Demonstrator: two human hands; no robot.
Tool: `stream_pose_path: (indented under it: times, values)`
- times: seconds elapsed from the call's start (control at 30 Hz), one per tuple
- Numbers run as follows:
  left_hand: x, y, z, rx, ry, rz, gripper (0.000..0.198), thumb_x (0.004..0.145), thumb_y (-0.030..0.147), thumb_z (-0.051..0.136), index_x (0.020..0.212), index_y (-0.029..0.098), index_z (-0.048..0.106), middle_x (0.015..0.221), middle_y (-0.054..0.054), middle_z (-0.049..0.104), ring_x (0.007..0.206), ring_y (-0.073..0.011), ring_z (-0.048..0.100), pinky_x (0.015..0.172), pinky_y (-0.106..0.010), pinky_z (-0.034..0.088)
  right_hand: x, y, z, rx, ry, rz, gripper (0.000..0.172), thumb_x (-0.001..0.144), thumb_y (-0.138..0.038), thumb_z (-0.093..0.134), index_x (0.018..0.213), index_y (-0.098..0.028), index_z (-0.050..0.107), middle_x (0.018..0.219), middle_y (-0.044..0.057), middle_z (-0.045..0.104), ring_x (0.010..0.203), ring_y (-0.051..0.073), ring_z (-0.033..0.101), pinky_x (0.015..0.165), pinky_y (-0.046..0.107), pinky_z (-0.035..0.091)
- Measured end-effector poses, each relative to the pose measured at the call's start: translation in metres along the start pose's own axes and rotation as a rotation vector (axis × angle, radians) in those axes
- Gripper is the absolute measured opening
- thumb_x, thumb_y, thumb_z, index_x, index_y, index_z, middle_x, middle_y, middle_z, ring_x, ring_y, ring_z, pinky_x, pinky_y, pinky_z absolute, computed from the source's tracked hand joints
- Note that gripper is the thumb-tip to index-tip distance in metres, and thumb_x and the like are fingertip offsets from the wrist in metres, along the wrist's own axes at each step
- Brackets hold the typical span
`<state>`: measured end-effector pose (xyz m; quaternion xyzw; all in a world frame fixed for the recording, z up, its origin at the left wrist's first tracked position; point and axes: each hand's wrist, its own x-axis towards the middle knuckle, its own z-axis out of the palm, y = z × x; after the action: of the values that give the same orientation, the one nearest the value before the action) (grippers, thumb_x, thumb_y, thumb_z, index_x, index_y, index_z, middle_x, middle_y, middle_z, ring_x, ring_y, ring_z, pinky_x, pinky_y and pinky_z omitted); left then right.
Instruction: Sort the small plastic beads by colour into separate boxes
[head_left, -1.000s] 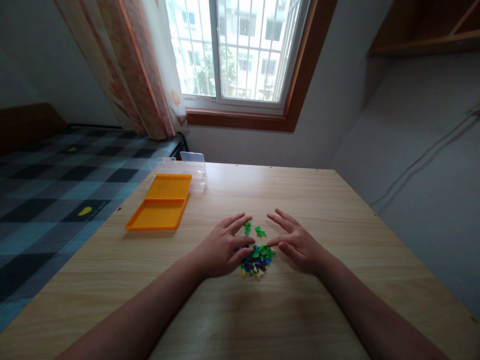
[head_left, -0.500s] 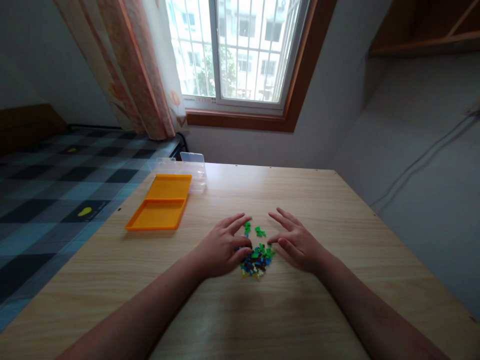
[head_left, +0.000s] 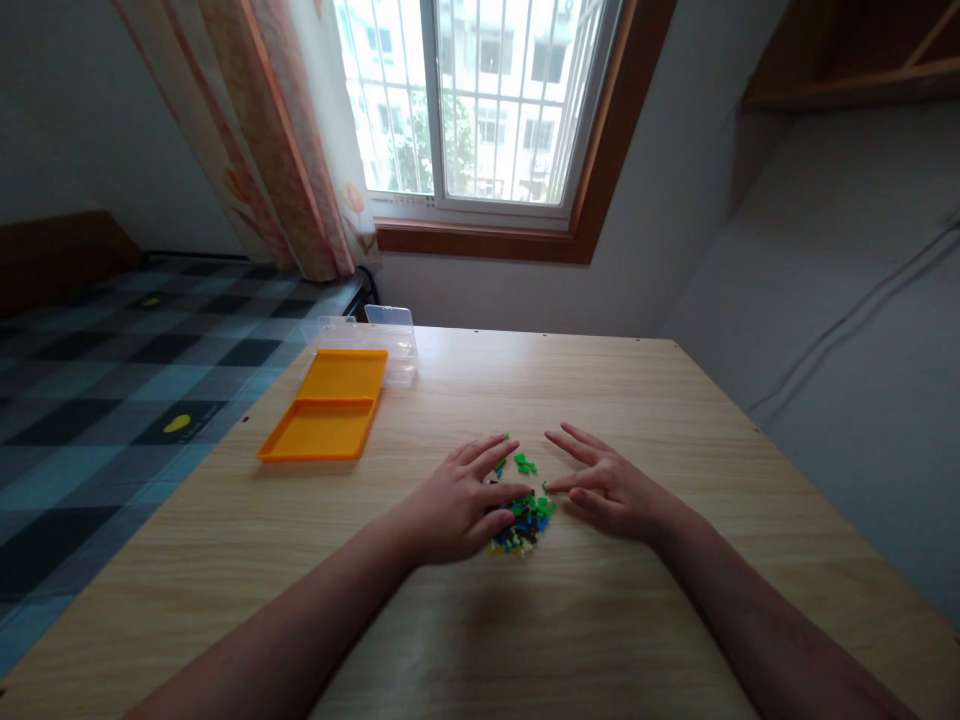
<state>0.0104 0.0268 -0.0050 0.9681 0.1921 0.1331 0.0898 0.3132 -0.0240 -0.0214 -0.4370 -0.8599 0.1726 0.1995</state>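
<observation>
A small heap of tiny plastic pieces (head_left: 531,522), green, blue, dark brown and pale yellow, lies on the wooden table between my hands. My left hand (head_left: 469,500) reaches over the heap's left side with fingers spread, its index finger and thumb at the pieces and hiding some of them. Just beyond the heap sits a loose cluster of green pieces (head_left: 525,464). To the right, my right hand (head_left: 611,485) is spread low over the table. Its index fingertip is at a small green piece (head_left: 544,487) on the heap's far right edge.
An open orange two-part tray (head_left: 322,432) lies on the table's left side. Behind it stands a clear plastic compartment box (head_left: 403,345) with raised lids. A bed with a checked cover (head_left: 187,340) adjoins the table on the left; a window (head_left: 495,110) is ahead.
My left hand has moved right, its index finger now farther across the heap. My right hand has shifted slightly right, and its index finger stays near the heap's edge.
</observation>
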Motion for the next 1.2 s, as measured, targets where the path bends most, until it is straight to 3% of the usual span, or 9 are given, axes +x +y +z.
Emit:
stream_pose_path:
  times: [0.2, 0.37, 0.53, 0.8, 0.97, 1.2]
  values:
    - [0.001, -0.002, 0.003, 0.005, 0.005, -0.016, 0.040, 0.100, 0.042, 0.052, 0.137, 0.033, 0.064, 0.162, -0.013, 0.038, 0.151, -0.0378, 0.030, 0.118, -0.062, 0.033, 0.003, 0.006, 0.006, 0.017, 0.094, 0.029, 0.045, 0.103, -0.057, 0.043, 0.126, -0.033, 0.074, 0.166, 0.004, 0.031, 0.155, 0.035, 0.023, 0.121, 0.062, 0.027]
    - [0.001, -0.001, 0.006, -0.028, 0.071, -0.039, 0.034, 0.100, 0.038, 0.053, 0.128, 0.031, 0.070, 0.160, -0.010, 0.042, 0.149, -0.0376, 0.035, 0.117, -0.060, 0.036, 0.000, 0.006, 0.006, 0.072, 0.121, 0.021, 0.042, 0.103, -0.054, 0.047, 0.106, -0.031, 0.082, 0.164, 0.003, 0.037, 0.155, 0.035, 0.024, 0.121, 0.064, 0.027]
    - [0.003, 0.002, 0.006, -0.033, 0.074, -0.030, 0.035, 0.099, 0.038, 0.053, 0.128, 0.029, 0.070, 0.157, -0.014, 0.045, 0.147, -0.0377, 0.037, 0.115, -0.060, 0.038, 0.003, 0.003, 0.008, 0.077, 0.073, -0.014, 0.040, 0.102, -0.054, 0.048, 0.113, -0.033, 0.080, 0.165, 0.003, 0.033, 0.156, 0.034, 0.021, 0.120, 0.063, 0.028]
    - [0.003, 0.000, 0.010, -0.045, 0.127, -0.059, 0.032, 0.098, 0.036, 0.055, 0.125, 0.029, 0.072, 0.154, -0.013, 0.049, 0.145, -0.0370, 0.041, 0.113, -0.060, 0.040, 0.009, -0.004, 0.013, 0.001, 0.170, -0.028, 0.044, 0.104, -0.053, 0.042, 0.118, -0.032, 0.078, 0.165, 0.004, 0.034, 0.155, 0.035, 0.023, 0.119, 0.064, 0.029]
    - [0.004, 0.003, 0.010, -0.047, 0.082, 0.007, 0.037, 0.097, 0.039, 0.058, 0.132, 0.033, 0.068, 0.156, -0.013, 0.046, 0.147, -0.0377, 0.038, 0.115, -0.060, 0.038, 0.007, -0.011, 0.012, 0.023, 0.106, -0.075, 0.040, 0.103, -0.055, 0.045, 0.125, -0.038, 0.074, 0.167, 0.001, 0.029, 0.156, 0.035, 0.020, 0.120, 0.062, 0.028]
    - [0.002, 0.001, 0.010, -0.041, 0.056, -0.009, 0.039, 0.097, 0.040, 0.058, 0.135, 0.033, 0.067, 0.159, -0.013, 0.042, 0.149, -0.0380, 0.035, 0.117, -0.060, 0.036, 0.008, -0.010, 0.013, -0.004, 0.107, -0.063, 0.043, 0.103, -0.056, 0.044, 0.123, -0.034, 0.075, 0.167, 0.003, 0.030, 0.155, 0.035, 0.022, 0.120, 0.062, 0.028]
